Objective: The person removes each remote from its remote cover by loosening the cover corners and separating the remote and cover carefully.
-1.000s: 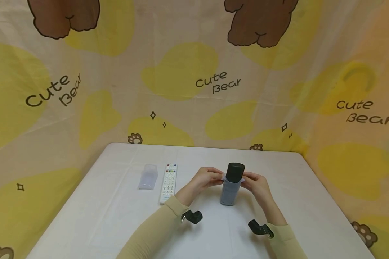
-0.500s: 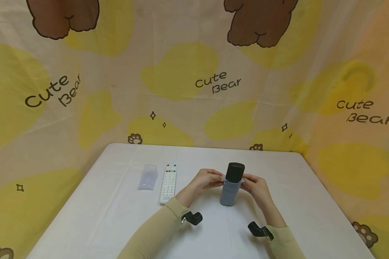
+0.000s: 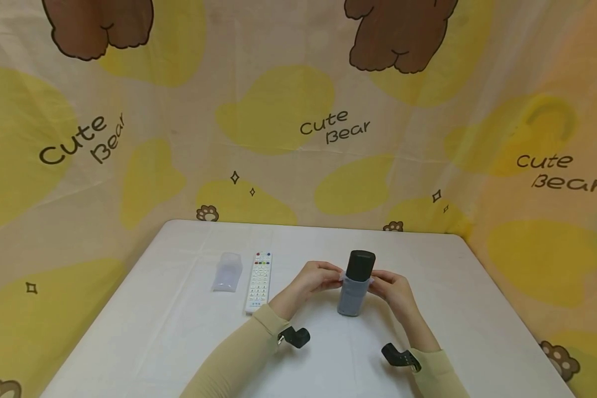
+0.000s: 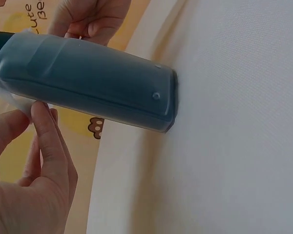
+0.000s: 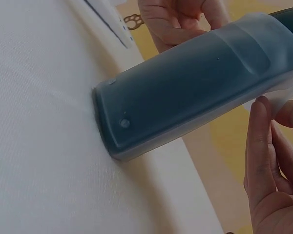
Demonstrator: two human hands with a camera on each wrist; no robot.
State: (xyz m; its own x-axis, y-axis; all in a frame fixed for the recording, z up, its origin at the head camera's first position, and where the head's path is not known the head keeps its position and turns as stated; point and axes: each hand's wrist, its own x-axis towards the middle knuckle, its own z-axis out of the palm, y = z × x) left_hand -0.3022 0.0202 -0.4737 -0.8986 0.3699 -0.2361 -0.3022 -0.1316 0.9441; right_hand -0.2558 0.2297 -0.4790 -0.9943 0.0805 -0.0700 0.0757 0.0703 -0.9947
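Note:
A black remote control (image 3: 361, 265) stands on end on the table, its rounded top sticking out of a translucent silicone sleeve (image 3: 353, 298). Through the sleeve (image 4: 102, 78) its body looks dark blue in the left wrist view. My left hand (image 3: 318, 276) pinches the sleeve's rim on the left between thumb and fingertips. On the right, my right hand (image 3: 392, 287) pinches the rim the same way; in the right wrist view that hand (image 5: 273, 156) has a flap of the sleeve between thumb and forefinger. The lower end of the sleeve meets the white tabletop.
Left of the hands lies a white remote control (image 3: 258, 283) with its buttons up. Beside it is another translucent sleeve (image 3: 227, 272), lying flat. The white table (image 3: 189, 342) ends at a patterned cloth backdrop (image 3: 278, 121).
My right hand has come down slightly, with the sleeve's rim in its fingers. My left hand has also dipped a little. The remote and both items on the left stay put.

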